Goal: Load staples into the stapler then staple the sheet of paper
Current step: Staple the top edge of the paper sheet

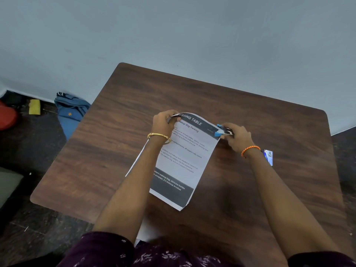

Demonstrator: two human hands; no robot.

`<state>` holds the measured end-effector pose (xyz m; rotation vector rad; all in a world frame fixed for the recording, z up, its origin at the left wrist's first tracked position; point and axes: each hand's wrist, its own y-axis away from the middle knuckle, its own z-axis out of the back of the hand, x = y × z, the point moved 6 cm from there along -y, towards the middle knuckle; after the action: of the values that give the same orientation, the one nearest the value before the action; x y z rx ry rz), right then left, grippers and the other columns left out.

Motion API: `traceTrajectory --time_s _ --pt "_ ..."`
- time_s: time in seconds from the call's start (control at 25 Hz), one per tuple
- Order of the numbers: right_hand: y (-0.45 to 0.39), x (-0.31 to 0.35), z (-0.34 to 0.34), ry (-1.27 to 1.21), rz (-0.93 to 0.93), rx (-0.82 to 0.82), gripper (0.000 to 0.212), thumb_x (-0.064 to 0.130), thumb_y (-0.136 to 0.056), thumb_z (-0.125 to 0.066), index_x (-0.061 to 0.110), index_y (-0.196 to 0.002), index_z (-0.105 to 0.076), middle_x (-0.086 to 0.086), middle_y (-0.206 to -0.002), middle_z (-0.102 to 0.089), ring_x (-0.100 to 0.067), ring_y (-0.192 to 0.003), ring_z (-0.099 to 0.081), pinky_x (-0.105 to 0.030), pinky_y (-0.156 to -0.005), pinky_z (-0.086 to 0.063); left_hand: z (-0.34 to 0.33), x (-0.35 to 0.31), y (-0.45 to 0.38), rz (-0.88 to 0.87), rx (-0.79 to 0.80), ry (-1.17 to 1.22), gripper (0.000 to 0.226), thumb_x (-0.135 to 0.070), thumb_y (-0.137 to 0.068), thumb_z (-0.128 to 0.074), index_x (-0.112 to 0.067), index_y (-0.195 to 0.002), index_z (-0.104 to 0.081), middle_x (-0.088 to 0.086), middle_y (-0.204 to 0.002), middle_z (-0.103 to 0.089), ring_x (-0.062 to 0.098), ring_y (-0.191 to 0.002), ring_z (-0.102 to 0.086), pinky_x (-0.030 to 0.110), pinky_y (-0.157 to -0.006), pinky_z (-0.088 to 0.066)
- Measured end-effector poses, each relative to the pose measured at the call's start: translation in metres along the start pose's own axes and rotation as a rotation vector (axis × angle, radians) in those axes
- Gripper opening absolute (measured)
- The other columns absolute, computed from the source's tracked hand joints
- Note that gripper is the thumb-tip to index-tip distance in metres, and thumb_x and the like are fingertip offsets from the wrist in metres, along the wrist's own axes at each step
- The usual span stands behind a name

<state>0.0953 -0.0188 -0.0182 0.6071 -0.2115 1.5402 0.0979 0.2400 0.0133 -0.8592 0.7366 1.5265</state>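
Stapler [223,130] on paper [185,160] corner, both hands.

On a dark wooden table [134,105] lies a printed sheet of paper [185,160] whose far end curls upward, pinched at its far left corner by the left hand [164,122]. The right hand [238,138] grips a small blue and black stapler [223,130] whose mouth sits over the sheet's far right corner. A small blue staple box [268,157] lies on the table just beside the right wrist, and a blue bag [70,112] sits on the floor to the left.
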Motion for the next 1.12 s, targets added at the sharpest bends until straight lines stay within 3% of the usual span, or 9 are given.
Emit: traceTrajectory --time_s 0.12,0.28,0.44,0.52,0.6,0.68,0.8,0.96,1.12 --pt "0.005 -0.017 0.004 -0.35 -0.05 -0.108 0.038 0.01 -0.081 -0.065 0.016 -0.118 -0.059 -0.01 -0.118 -0.064 -0.028 -0.108 -0.056 -0.042 -0.099 -0.043 0.002 -0.001 -0.001 0.002 -0.014 0.003 0.016 -0.013 -0.086 -0.062 -0.002 -0.092 -0.072 0.014 -0.088 -0.073 0.015 -0.076 -0.056 0.025 -0.07 -0.042" --pt "0.018 -0.026 0.007 -0.662 -0.172 -0.232 0.031 0.009 -0.087 -0.059 0.008 -0.117 -0.058 -0.011 -0.111 -0.064 -0.016 -0.094 -0.056 -0.018 -0.081 -0.047 0.003 -0.002 0.001 -0.003 -0.023 0.016 0.015 -0.012 -0.086 -0.062 -0.003 -0.092 -0.072 0.014 -0.088 -0.073 0.015 -0.078 -0.057 0.026 -0.072 -0.045" --pt "0.032 -0.026 0.0 -1.134 -0.394 -0.308 0.027 0.016 -0.087 -0.057 0.007 -0.112 -0.059 -0.005 -0.091 -0.066 -0.012 -0.063 -0.052 -0.021 -0.051 -0.043 0.002 -0.004 0.003 -0.007 -0.052 0.036 0.014 -0.009 -0.085 -0.061 -0.003 -0.091 -0.072 0.013 -0.087 -0.073 0.014 -0.076 -0.056 0.008 -0.065 -0.04" --pt "0.037 -0.011 -0.006 -1.276 -0.493 -0.254 0.016 0.024 -0.083 -0.061 0.011 -0.092 -0.063 0.001 -0.07 -0.059 -0.01 -0.049 -0.045 -0.018 -0.041 -0.036 0.003 -0.005 0.004 -0.026 -0.068 0.04 0.014 -0.007 -0.085 -0.061 -0.002 -0.091 -0.072 0.013 -0.088 -0.073 0.013 -0.077 -0.057 -0.002 -0.062 -0.035" --pt "0.041 0.0 -0.016 -1.339 -0.624 -0.187 0.019 0.032 -0.077 -0.066 0.017 -0.069 -0.058 0.006 -0.053 -0.047 -0.007 -0.038 -0.037 -0.016 -0.041 -0.031 0.003 -0.01 0.008 -0.065 -0.089 0.044 0.016 -0.004 -0.086 -0.059 -0.002 -0.093 -0.072 0.013 -0.092 -0.073 0.013 -0.079 -0.059 -0.005 -0.065 -0.037" --pt "0.04 0.003 -0.026 -1.39 -0.744 -0.154 0.03 0.042 -0.072 -0.069 0.016 -0.063 -0.056 0.008 -0.046 -0.039 -0.005 -0.033 -0.03 -0.016 -0.042 -0.027 0.005 -0.016 0.014 -0.137 -0.118 0.045 0.017 0.0 -0.084 -0.059 -0.002 -0.094 -0.073 0.013 -0.093 -0.074 0.017 -0.082 -0.064 -0.002 -0.071 -0.04" --pt "0.037 0.005 -0.037 -1.44 -0.812 -0.079 0.038 0.049 -0.065 -0.072 0.014 -0.075 -0.062 0.009 -0.047 -0.049 -0.003 -0.029 -0.029 -0.013 -0.034 -0.027 0.006 -0.022 0.03 -0.268 -0.176 0.03 0.02 0.005 -0.08 -0.06 -0.002 -0.092 -0.074 0.015 -0.091 -0.074 0.025 -0.087 -0.066 0.025 -0.079 -0.052" --pt "0.035 0.01 -0.035 -1.49 -0.803 -0.08 0.018 0.029 -0.076 -0.066 0.019 -0.066 -0.054 0.008 -0.067 -0.071 -0.003 -0.026 -0.03 -0.009 -0.033 -0.027 0.002 -0.021 0.054 -0.343 -0.199 0.038 0.024 0.008 -0.076 -0.058 -0.005 -0.088 -0.075 0.005 -0.09 -0.071 0.022 -0.1 -0.059 0.039 -0.081 -0.052" --pt "0.036 0.009 -0.032 -1.574 -0.75 -0.097 0.02 0.017 -0.082 -0.056 0.02 -0.063 -0.051 0.009 -0.042 -0.061 -0.002 -0.026 -0.034 -0.008 -0.034 -0.027 -0.005 -0.001 0.072 -0.263 -0.176 -0.074 0.04 0.01 -0.069 -0.057 -0.021 -0.087 -0.075 -0.008 -0.104 -0.072 0.005 -0.118 -0.043 0.035 -0.094 -0.03"
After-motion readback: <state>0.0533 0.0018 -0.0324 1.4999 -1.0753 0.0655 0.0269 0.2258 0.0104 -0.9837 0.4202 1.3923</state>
